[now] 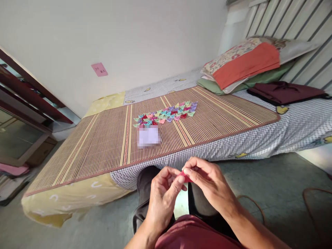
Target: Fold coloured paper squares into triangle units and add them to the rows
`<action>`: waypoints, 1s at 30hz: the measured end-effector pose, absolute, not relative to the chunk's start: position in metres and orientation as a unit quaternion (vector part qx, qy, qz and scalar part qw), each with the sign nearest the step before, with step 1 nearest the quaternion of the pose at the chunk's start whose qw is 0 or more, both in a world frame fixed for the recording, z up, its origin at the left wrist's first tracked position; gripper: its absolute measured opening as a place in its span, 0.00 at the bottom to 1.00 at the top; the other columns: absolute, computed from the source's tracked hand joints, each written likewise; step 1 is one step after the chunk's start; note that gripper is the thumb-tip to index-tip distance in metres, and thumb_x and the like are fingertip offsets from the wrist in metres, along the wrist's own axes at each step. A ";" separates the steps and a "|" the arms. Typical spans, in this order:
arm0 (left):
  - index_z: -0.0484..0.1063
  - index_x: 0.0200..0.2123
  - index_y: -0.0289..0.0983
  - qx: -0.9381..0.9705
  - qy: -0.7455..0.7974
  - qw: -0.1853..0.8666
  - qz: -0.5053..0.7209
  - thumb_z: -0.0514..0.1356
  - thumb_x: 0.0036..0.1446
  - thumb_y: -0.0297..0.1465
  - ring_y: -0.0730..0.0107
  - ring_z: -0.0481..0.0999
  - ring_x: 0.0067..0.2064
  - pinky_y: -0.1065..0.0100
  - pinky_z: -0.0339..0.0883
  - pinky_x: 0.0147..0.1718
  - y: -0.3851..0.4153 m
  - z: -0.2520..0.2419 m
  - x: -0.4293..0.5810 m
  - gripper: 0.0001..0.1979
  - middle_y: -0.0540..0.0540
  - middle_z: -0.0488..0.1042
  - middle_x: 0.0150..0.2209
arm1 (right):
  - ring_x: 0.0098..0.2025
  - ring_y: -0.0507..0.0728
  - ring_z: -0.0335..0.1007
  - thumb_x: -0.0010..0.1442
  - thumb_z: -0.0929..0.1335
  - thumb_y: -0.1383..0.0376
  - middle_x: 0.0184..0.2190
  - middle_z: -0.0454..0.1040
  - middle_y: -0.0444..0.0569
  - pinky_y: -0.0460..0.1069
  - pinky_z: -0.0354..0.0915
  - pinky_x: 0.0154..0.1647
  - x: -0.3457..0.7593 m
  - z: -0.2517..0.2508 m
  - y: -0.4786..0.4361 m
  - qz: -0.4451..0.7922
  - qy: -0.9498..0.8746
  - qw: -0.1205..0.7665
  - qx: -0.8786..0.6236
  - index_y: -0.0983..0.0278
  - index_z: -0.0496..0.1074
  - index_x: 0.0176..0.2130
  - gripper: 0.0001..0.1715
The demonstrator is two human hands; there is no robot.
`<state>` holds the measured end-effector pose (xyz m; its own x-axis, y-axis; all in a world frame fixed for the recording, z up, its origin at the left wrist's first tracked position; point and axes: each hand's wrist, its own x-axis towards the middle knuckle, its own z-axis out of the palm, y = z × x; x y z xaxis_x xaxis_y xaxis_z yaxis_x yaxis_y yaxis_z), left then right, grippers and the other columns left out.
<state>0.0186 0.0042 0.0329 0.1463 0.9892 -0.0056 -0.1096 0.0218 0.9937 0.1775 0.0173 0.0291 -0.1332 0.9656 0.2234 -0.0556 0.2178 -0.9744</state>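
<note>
Between my two hands, just above my lap, is a small piece of red paper (186, 177), partly covered by my fingers. My left hand (165, 188) pinches its left side between thumb and fingers. From the right, my right hand (204, 180) pinches the same piece, with its thumb and index finger at the upper edge. Rows of small folded paper pieces (168, 114) in many colours lie on the striped mat (103, 141) in front of me. Near them on the mat sits a pale, blurred-out rectangle (149, 137).
The mat covers a bed with a checked sheet (204, 147). Pillows (243, 65) and a folded dark maroon cloth item (286, 92) lie at the right by a slatted headboard (282, 20). A glass-fronted cabinet (19, 135) stands at left. A cable (252, 200) crosses the floor.
</note>
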 end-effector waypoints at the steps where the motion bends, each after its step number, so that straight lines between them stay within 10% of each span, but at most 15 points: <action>1: 0.77 0.33 0.36 0.496 0.432 0.576 0.485 0.69 0.62 0.41 0.69 0.73 0.30 0.69 0.65 0.33 0.005 0.032 0.019 0.14 0.48 0.77 0.27 | 0.28 0.52 0.70 0.71 0.69 0.56 0.26 0.73 0.42 0.46 0.67 0.29 0.177 0.030 0.018 0.495 -0.581 0.520 -0.384 0.62 0.74 0.34 0.16; 30: 0.80 0.29 0.35 0.413 0.445 0.595 0.526 0.73 0.56 0.38 0.70 0.71 0.31 0.69 0.66 0.34 0.018 0.022 0.016 0.13 0.47 0.78 0.27 | 0.27 0.52 0.62 0.76 0.62 0.62 0.26 0.68 0.41 0.47 0.61 0.28 0.191 0.029 0.015 0.376 -0.699 0.450 -0.410 0.61 0.71 0.32 0.20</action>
